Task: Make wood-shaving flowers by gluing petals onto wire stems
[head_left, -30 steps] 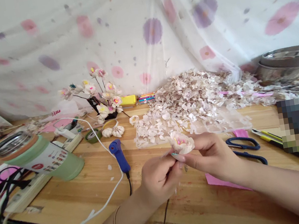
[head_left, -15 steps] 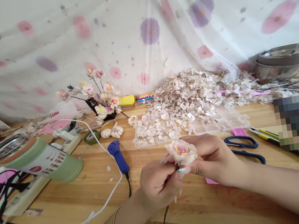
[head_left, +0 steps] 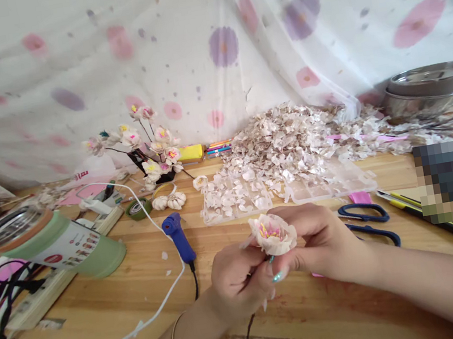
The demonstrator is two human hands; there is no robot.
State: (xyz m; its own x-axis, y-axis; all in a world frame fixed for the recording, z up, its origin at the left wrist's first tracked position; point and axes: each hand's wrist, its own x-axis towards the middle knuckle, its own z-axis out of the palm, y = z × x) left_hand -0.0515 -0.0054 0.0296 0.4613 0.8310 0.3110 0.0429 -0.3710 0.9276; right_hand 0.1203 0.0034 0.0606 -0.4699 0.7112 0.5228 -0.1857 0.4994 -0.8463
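Both hands hold a handmade flower (head_left: 273, 233) with pale petals and a pink and yellow centre, low over the wooden table (head_left: 142, 286). My left hand (head_left: 237, 279) is closed around the thin dark wire stem (head_left: 248, 338), which hangs down below the fist. My right hand (head_left: 321, 237) is closed on the base of the flower from the right, its fingers pinching under the petals. A blue glue gun (head_left: 178, 240) lies on the table just left of my hands.
A clear compartment box (head_left: 281, 189) of petals sits behind my hands, with a large petal heap (head_left: 290, 136) beyond. Blue-handled scissors (head_left: 365, 219) lie at right, a green cup (head_left: 57, 242) on its side at left, a flower branch (head_left: 149, 141) at back, metal bowls (head_left: 432, 88) far right.
The flower and both hands have dropped slightly toward me, and the flower has turned so its centre faces up more. Nothing else on the table has moved.
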